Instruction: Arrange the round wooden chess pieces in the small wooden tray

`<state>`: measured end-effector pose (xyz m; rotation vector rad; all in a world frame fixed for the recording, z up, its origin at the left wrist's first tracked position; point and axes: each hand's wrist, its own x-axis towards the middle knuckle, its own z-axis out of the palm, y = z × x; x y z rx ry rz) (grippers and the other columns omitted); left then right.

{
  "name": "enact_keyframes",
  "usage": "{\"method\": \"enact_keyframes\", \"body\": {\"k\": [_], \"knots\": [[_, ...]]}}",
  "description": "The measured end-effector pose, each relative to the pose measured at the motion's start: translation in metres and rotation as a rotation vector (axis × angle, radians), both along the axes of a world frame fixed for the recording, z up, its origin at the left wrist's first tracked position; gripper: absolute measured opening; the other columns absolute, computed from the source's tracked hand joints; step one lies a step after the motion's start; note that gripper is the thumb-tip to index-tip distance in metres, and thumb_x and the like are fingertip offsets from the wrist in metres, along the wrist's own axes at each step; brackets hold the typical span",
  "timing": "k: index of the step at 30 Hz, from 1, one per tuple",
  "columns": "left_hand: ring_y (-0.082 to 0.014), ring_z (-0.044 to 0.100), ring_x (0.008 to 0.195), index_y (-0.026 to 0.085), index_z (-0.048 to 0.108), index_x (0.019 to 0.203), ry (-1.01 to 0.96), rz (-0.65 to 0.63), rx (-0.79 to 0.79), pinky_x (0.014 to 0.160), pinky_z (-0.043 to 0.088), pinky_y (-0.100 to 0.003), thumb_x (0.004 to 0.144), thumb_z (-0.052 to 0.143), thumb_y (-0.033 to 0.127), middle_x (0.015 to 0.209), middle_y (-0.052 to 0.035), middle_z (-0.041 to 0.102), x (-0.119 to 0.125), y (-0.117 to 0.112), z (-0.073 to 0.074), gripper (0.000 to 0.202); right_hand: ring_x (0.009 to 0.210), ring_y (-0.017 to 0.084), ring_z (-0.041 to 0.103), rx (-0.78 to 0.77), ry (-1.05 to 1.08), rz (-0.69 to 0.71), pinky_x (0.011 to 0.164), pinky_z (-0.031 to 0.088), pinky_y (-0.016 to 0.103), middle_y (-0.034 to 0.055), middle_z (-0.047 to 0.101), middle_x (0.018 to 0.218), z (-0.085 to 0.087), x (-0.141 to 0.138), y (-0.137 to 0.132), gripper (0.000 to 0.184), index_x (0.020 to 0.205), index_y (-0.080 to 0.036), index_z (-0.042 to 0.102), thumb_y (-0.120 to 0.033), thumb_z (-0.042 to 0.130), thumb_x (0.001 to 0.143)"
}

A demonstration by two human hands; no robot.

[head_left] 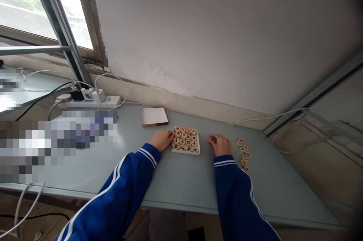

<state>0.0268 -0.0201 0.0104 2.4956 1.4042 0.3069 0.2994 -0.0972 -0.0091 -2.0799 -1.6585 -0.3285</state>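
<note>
A small white box (186,151) filled with round wooden chess pieces marked in red and black lies on the grey table. My left hand (161,139) rests with curled fingers against the box's left edge. To the right of the box, a short way off, my right hand (220,144) lies on the table with its fingers curled; I cannot tell whether it holds a piece. Several loose pieces (244,155) form a curved row just right of my right hand. Both arms wear blue sleeves with white stripes.
The box's lid (154,116) lies upside down behind my left hand. A white power strip (89,101) with plugs and cables sits at the back left under the window. A blurred patch covers the table's left part. The wall runs along the table's far edge.
</note>
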Motion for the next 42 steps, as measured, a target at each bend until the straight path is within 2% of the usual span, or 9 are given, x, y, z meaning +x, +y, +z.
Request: {"method": "enact_keyframes", "body": {"k": [3,7,16,19,23,25,30,36,42], "knots": [[-0.0209,0.059,0.082,0.02,0.062,0.085,-0.001,0.01,-0.013,0.064,0.04,-0.026,0.087,0.023,0.042,0.088,-0.0091,0.065,0.0,-0.002,0.003,0.045,0.08,0.019,0.053,0.023,0.085,0.122,0.072,0.039,0.033,0.0035,0.062,0.085,0.015,-0.039,0.008,0.019,0.088,-0.023,0.062,-0.034,0.052,0.075],[-0.0209,0.059,0.081,0.02,0.062,0.084,0.0,0.006,-0.014,0.064,0.04,-0.027,0.087,0.023,0.043,0.087,-0.0085,0.065,0.0,-0.002,0.003,0.045,0.071,0.014,0.054,0.012,0.281,0.366,0.068,0.044,0.028,0.0028,0.059,0.089,0.024,-0.074,0.015,0.019,0.091,-0.022,0.06,-0.031,0.051,0.077],[-0.0204,0.06,0.078,0.02,0.061,0.084,-0.012,-0.024,-0.002,0.063,0.039,-0.027,0.087,0.023,0.042,0.085,-0.009,0.065,-0.001,0.001,-0.002,0.044,0.076,0.014,0.054,-0.006,0.404,0.53,0.072,0.048,0.031,0.0051,0.054,0.093,0.017,-0.076,0.019,0.018,0.091,-0.019,0.06,-0.025,0.052,0.076],[-0.0202,0.06,0.076,0.019,0.062,0.084,-0.029,-0.038,-0.005,0.062,0.039,-0.027,0.087,0.024,0.04,0.084,-0.0093,0.065,-0.001,0.001,-0.004,0.043,0.074,0.014,0.053,0.03,0.346,0.431,0.072,0.046,0.031,0.0054,0.055,0.093,0.021,-0.064,0.016,0.019,0.092,-0.02,0.061,-0.026,0.05,0.078],[-0.0206,0.059,0.075,0.018,0.062,0.084,-0.043,-0.038,-0.013,0.063,0.039,-0.027,0.087,0.024,0.04,0.083,-0.0105,0.065,-0.001,0.001,-0.005,0.045,0.096,0.024,0.047,0.083,0.174,-0.003,0.081,0.038,0.041,0.0101,0.053,0.101,0.015,-0.031,0.008,0.023,0.093,-0.019,0.062,-0.017,0.054,0.072],[-0.0209,0.059,0.074,0.018,0.062,0.083,-0.046,-0.039,-0.013,0.062,0.039,-0.028,0.087,0.024,0.04,0.082,-0.0108,0.064,-0.001,0.001,-0.005,0.045,0.094,0.025,0.047,0.041,0.198,-0.091,0.079,0.038,0.041,0.0125,0.053,0.098,0.009,-0.016,0.005,0.021,0.087,-0.015,0.064,-0.014,0.054,0.069],[-0.0201,0.059,0.075,0.017,0.062,0.083,-0.028,-0.03,-0.013,0.062,0.039,-0.027,0.087,0.025,0.039,0.082,-0.0102,0.064,0.0,0.0,-0.003,0.043,0.067,0.013,0.053,-0.012,0.323,0.059,0.068,0.043,0.029,0.0071,0.058,0.085,0.01,-0.017,0.007,0.023,0.091,-0.013,0.06,-0.021,0.054,0.071],[-0.0204,0.059,0.076,0.018,0.062,0.084,-0.026,-0.039,0.006,0.061,0.039,-0.027,0.087,0.024,0.038,0.083,-0.01,0.065,0.0,0.0,-0.004,0.043,0.073,0.013,0.052,0.045,0.365,0.349,0.075,0.041,0.029,0.0027,0.06,0.09,0.016,-0.057,0.011,0.026,0.094,-0.019,0.055,-0.032,0.055,0.072],[-0.0203,0.059,0.075,0.017,0.061,0.082,-0.021,-0.054,0.011,0.062,0.038,-0.027,0.087,0.023,0.039,0.082,-0.01,0.064,-0.001,0.003,-0.007,0.045,0.083,0.016,0.052,-0.005,0.146,0.161,0.076,0.037,0.034,0.0037,0.055,0.109,0.021,-0.058,0.006,0.032,0.105,-0.026,0.053,-0.036,0.052,0.075]]}}
